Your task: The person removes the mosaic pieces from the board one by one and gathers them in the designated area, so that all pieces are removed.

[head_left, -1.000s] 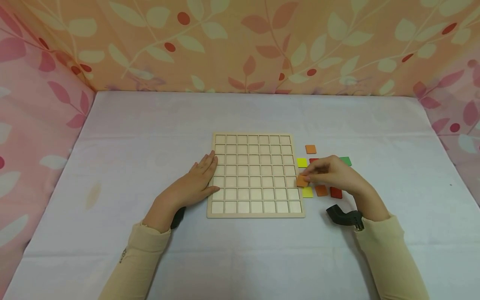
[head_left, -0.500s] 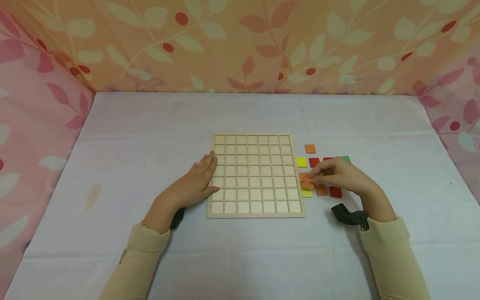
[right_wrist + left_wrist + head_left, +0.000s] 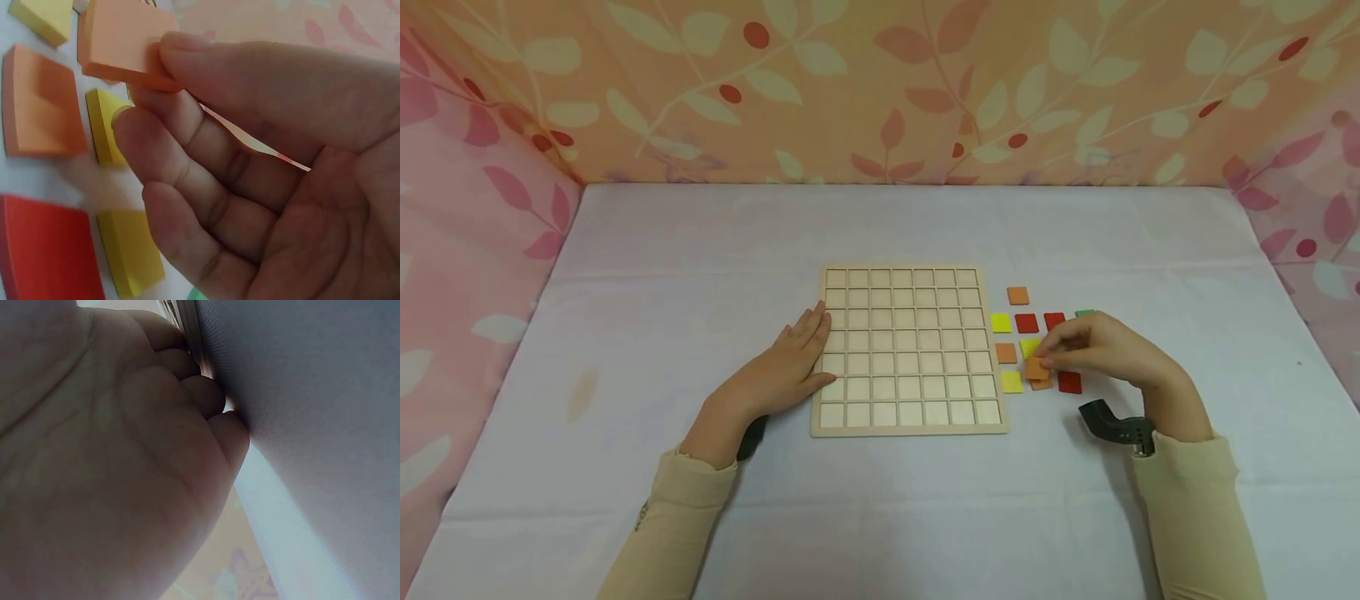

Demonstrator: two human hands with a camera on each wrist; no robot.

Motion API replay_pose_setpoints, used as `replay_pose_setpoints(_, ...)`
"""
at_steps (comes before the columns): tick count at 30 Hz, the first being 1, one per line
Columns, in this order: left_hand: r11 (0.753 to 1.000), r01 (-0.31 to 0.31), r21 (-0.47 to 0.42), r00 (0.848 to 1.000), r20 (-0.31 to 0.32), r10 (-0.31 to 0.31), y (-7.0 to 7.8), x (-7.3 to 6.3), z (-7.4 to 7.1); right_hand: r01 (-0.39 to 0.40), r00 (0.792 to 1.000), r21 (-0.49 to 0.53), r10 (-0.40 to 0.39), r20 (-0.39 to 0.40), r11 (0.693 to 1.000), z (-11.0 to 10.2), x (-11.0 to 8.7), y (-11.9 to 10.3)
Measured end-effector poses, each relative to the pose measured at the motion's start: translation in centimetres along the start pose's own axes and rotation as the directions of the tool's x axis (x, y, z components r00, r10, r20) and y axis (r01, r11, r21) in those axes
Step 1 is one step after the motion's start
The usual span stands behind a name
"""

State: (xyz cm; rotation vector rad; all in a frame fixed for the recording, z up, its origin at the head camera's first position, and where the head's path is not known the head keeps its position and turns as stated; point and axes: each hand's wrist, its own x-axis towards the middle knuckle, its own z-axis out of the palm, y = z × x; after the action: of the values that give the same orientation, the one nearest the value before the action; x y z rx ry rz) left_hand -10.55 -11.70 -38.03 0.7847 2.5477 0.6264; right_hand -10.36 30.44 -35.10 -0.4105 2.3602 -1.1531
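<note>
A pale wooden board with a grid of square recesses lies flat on the table. The left hand rests at its left edge, fingers extended and fingertips over the rim; the left wrist view shows mostly its palm. Right of the board, the right hand pinches an orange square tile between thumb and index finger. In the right wrist view this tile is tilted, the other fingers curled below it. Under it lies another orange tile, partly hidden, with a yellow tile just behind.
Around the right hand lie loose tiles: orange, yellow, red and several more. A green tile is partly hidden behind that hand. A dark wrist mount juts from the right sleeve. Patterned curtains border the white table.
My right hand has moved right, away from the board's edge, carrying the orange tile over the loose ones. Tiles formerly covered by it now show. The left hand keeps its place.
</note>
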Motion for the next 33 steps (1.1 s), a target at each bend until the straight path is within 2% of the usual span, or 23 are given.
replay_pose_setpoints(9,1.000,-0.005,0.003,1.000,-0.003,0.005,-0.1,0.0,0.0,-0.014,1.000,-0.001,0.014,-0.011,1.000,-1.4,-1.1,1.0)
replay_pose_setpoints(19,1.000,-0.002,0.004,1.000,0.007,0.002,0.0,0.0,0.0,-0.091,0.995,-0.027,0.090,-0.033,0.996,-2.4,-1.9,1.9)
replay_pose_setpoints(23,1.000,-0.003,0.003,1.000,0.008,0.003,0.0,0.0,0.0,-0.116,0.993,-0.054,0.116,-0.005,0.992,-2.7,-2.2,2.4)
replay_pose_setpoints(27,1.000,-0.002,-0.003,1.000,0.008,0.002,0.0,0.1,0.0,-0.101,0.994,-0.057,0.104,0.035,0.993,-3.3,-2.8,3.0)
replay_pose_setpoints(33,1.000,-0.008,0.003,1.000,0.014,0.007,0.0,0.0,-0.1,-0.126,0.991,-0.084,0.129,0.023,0.988,-3.9,-3.7,3.6)
